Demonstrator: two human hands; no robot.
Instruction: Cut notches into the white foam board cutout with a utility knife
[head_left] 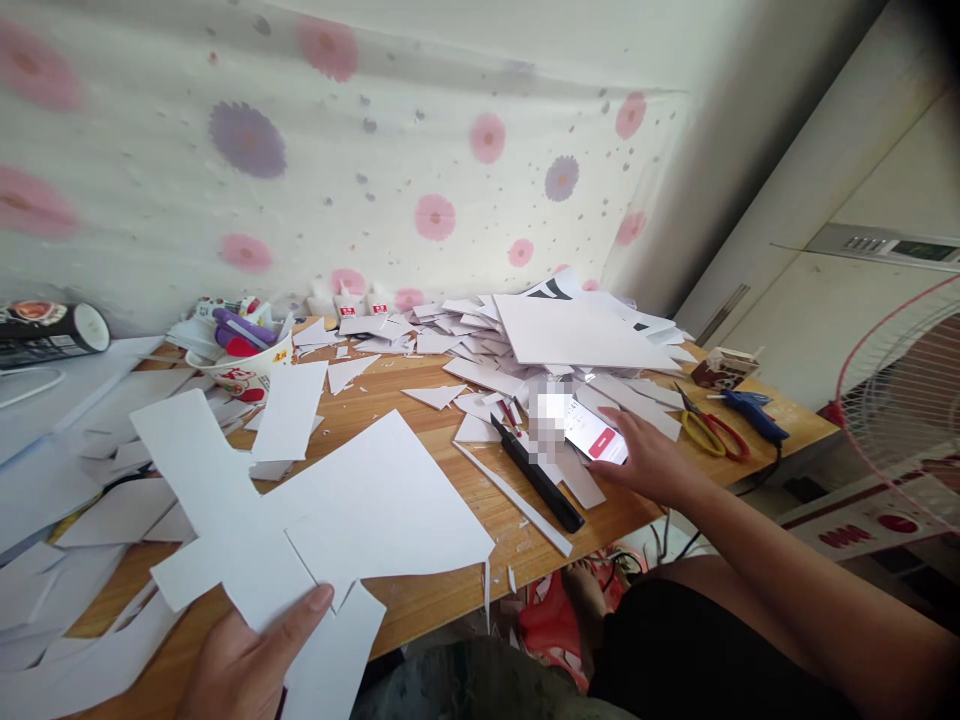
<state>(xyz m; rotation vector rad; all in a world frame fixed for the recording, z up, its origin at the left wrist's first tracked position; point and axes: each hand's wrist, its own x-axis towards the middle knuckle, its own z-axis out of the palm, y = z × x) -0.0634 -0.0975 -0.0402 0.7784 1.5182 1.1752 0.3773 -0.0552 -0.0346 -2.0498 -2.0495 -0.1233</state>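
Observation:
My left hand (pixel 259 650) grips a white cut-out sheet (pixel 382 500), its thumb pressed on top near a slit; the other fingers are hidden underneath. The sheet is cross-like on one side and has a wide panel on the other, held above the table's front edge. Across the table, my right hand (pixel 637 455) has its thumb and fingers around the near end of a smartphone (pixel 600 440) with a lit screen; part of the phone is blurred out. Just left of the phone lies a long black tool (pixel 544 480), perhaps a utility knife.
White offcuts cover much of the wooden table (pixel 442 540). A larger white board (pixel 577 335) tops the back pile. Scissors (pixel 712 430) and a blue glue gun (pixel 754 410) lie at right, by a fan (pixel 907 400). A tub (pixel 251 375) of odds and ends stands back left.

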